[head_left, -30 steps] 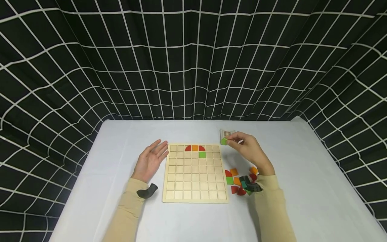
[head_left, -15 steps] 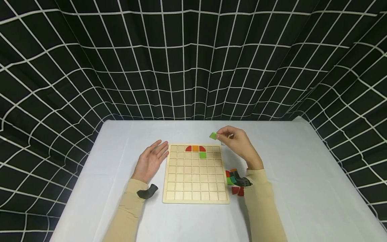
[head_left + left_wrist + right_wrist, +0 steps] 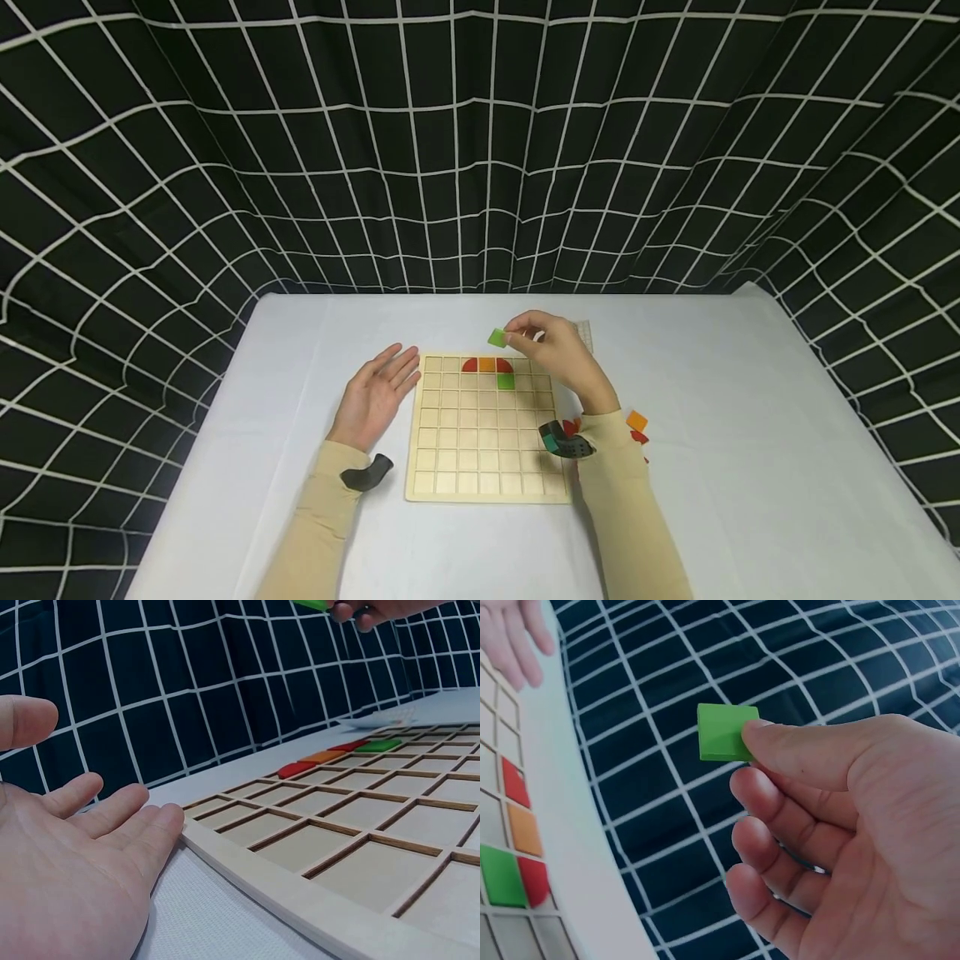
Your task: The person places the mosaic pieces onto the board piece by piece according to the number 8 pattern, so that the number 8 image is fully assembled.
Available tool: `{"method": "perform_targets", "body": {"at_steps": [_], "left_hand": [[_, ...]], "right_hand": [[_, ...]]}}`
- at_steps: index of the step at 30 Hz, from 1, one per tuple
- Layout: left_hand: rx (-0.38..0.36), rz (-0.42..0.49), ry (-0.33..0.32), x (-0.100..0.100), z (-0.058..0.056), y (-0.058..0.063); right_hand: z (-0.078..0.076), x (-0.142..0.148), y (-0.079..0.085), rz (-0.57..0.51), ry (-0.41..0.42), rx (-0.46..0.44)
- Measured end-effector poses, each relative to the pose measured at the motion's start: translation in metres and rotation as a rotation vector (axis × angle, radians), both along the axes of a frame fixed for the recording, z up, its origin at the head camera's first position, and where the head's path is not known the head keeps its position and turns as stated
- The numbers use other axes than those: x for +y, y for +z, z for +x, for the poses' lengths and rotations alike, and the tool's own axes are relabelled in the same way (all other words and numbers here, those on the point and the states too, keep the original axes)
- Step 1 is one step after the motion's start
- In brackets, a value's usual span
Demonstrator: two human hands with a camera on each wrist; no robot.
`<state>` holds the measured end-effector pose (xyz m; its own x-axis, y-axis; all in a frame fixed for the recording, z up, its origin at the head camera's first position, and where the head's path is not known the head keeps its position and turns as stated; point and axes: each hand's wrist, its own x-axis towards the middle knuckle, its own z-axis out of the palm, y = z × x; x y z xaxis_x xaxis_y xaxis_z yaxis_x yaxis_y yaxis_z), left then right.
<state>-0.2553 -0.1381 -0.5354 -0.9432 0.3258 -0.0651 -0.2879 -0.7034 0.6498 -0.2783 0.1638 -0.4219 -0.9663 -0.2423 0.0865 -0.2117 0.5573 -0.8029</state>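
Observation:
A green square tile (image 3: 724, 733) is pinched between thumb and forefinger of my right hand (image 3: 553, 348), held up over the far edge of the wooden grid board (image 3: 457, 433). In the board's far row sit a red quarter-round tile (image 3: 470, 365), an orange square tile (image 3: 487, 365) and another red quarter-round tile (image 3: 504, 365). Directly below the right-hand red one lies a second green square tile (image 3: 506, 382). My left hand (image 3: 372, 400) lies palm up with extended fingers at the board's left edge, holding nothing.
Loose orange tiles (image 3: 637, 419) and red tiles (image 3: 638, 437) lie right of the board, partly hidden by my right forearm. A printed card (image 3: 584, 333) lies behind my right hand. A black cloth with white grid lines (image 3: 480, 150) hangs behind the white table (image 3: 750, 433).
My right hand has moved left with the green tile, from beside the printed card to above the board's far edge. The left hand has stayed still.

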Motion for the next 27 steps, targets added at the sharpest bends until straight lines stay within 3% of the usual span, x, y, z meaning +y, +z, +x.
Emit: {"method": "perform_targets", "body": {"at_steps": [10,27], "left_hand": [[0.002,0.002,0.001,0.000,0.000,0.001],[-0.003,0.009,0.004,0.001,0.000,0.002]], "right_hand": [[0.000,-0.012,-0.008,0.077,0.013,-0.062],[-0.006,-0.023,-0.028,0.145,0.044,-0.086]]}}
